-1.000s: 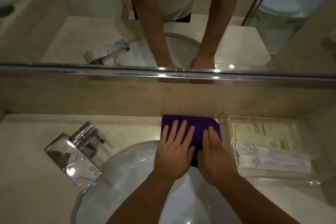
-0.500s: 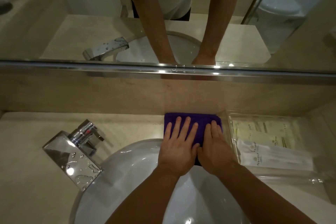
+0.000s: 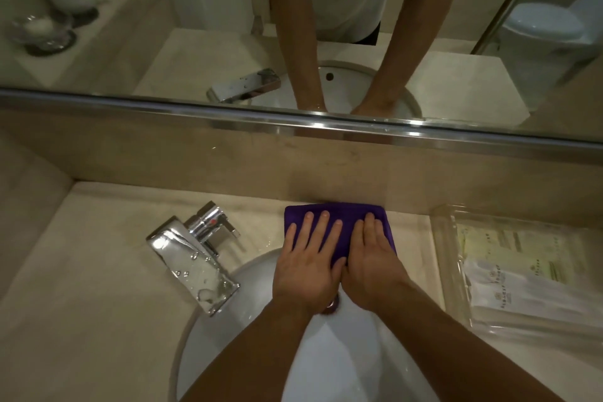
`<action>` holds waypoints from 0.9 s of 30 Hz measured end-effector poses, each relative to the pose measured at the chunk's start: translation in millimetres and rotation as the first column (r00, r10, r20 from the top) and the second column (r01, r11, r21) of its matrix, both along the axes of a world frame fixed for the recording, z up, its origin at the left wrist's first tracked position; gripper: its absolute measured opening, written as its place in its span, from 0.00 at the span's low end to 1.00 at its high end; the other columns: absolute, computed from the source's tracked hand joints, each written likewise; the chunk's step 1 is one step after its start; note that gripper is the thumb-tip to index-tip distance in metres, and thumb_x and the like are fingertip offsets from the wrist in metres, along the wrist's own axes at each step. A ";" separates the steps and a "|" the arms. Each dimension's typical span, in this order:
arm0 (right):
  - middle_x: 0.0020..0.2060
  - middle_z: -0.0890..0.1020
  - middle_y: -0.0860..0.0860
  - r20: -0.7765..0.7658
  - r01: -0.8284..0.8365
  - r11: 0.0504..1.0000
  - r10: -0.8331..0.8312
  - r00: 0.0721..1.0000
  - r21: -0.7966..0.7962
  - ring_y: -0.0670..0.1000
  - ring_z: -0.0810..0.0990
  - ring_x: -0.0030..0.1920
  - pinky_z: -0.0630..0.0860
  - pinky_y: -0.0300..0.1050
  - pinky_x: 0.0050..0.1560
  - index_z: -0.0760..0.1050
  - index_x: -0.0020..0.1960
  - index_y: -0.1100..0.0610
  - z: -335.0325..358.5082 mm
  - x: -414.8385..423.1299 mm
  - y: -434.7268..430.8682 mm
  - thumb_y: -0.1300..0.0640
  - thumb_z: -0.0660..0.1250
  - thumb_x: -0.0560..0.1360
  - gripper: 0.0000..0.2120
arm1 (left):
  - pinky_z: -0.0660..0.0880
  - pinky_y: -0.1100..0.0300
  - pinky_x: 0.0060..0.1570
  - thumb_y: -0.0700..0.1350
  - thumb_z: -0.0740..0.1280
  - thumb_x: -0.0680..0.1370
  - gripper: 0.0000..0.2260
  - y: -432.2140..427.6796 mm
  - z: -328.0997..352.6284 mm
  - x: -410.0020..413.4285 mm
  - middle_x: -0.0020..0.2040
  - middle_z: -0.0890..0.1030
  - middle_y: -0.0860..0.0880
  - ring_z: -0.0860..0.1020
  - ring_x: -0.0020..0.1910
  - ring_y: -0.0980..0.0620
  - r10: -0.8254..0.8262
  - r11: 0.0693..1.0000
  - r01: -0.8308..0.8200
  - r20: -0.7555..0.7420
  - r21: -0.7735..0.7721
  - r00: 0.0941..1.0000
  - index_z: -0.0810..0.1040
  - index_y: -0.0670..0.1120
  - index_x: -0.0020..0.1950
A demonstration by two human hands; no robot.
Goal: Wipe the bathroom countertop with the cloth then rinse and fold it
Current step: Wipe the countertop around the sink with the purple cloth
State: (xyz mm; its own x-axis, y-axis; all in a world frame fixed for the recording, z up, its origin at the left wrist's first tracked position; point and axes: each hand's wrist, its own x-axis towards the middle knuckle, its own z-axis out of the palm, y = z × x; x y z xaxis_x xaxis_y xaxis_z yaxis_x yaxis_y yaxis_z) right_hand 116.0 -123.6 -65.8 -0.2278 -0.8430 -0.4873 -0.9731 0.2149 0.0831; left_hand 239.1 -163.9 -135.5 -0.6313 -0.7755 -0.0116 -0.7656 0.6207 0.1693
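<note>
A folded purple cloth (image 3: 346,215) lies on the beige countertop (image 3: 98,271) against the back wall, just behind the white sink (image 3: 342,362). My left hand (image 3: 306,268) presses flat on the cloth's left part with its fingers spread and straight. My right hand (image 3: 372,268) lies flat beside it on the cloth's right part, fingers together. The two hands touch at the thumbs. Most of the cloth is hidden under them.
A wet chrome faucet (image 3: 195,258) stands left of the hands, its spout over the sink. A clear plastic tray (image 3: 440,238) of wrapped toiletries sits on the right. The mirror (image 3: 195,26) above the back ledge reflects my arms, a white jug and a toilet.
Both hands stay flat on the cloth. The view has tilted so the scene sits lower in frame; a gap now shows between cloth and tray.
</note>
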 end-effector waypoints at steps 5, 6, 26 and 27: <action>0.78 0.40 0.66 0.022 -0.054 0.999 0.054 0.998 -0.005 0.65 0.39 0.79 0.45 0.58 0.79 0.35 0.78 0.68 -13.6 25.5 -13.7 0.50 0.53 0.83 0.37 | 0.50 0.45 0.72 0.59 0.51 0.82 0.27 -6.2 -1.8 32.0 0.78 0.63 0.47 0.59 0.78 0.44 0.080 0.997 -0.080 -0.006 -0.012 0.997 0.60 0.51 0.78; 0.78 0.40 0.66 0.030 -0.060 0.998 0.060 0.998 -0.017 0.64 0.39 0.79 0.45 0.57 0.79 0.35 0.78 0.67 -13.3 31.5 -16.2 0.50 0.53 0.83 0.37 | 0.51 0.45 0.72 0.59 0.52 0.81 0.27 -7.5 -2.1 38.0 0.78 0.64 0.47 0.59 0.77 0.44 0.096 0.995 -0.096 -0.002 -0.008 0.995 0.60 0.51 0.78; 0.78 0.62 0.55 0.175 -0.150 0.923 0.223 0.959 -0.355 0.56 0.61 0.77 0.58 0.57 0.75 0.58 0.79 0.56 -24.8 84.3 -21.4 0.52 0.69 0.75 0.37 | 0.63 0.40 0.71 0.55 0.55 0.81 0.27 -6.4 -12.2 82.1 0.79 0.60 0.43 0.65 0.75 0.41 0.316 0.948 -0.313 -0.059 0.050 0.947 0.59 0.48 0.79; 0.77 0.63 0.54 0.158 -0.162 0.926 0.227 0.961 -0.342 0.56 0.62 0.77 0.60 0.57 0.74 0.59 0.79 0.56 -28.3 76.1 -19.9 0.53 0.71 0.71 0.40 | 0.64 0.40 0.69 0.54 0.53 0.82 0.24 -9.8 -9.8 78.8 0.77 0.65 0.44 0.67 0.74 0.41 0.340 0.940 -0.335 -0.122 0.055 0.933 0.64 0.48 0.77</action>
State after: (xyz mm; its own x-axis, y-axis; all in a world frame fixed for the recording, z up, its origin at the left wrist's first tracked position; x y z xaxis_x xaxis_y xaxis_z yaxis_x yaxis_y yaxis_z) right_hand 192.2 -143.4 -94.1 0.0268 -0.9797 -0.1988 -0.9886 0.0035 -0.1506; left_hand 317.9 -173.7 -145.3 -0.3301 -0.9437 0.0226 -0.8995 0.3217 0.2957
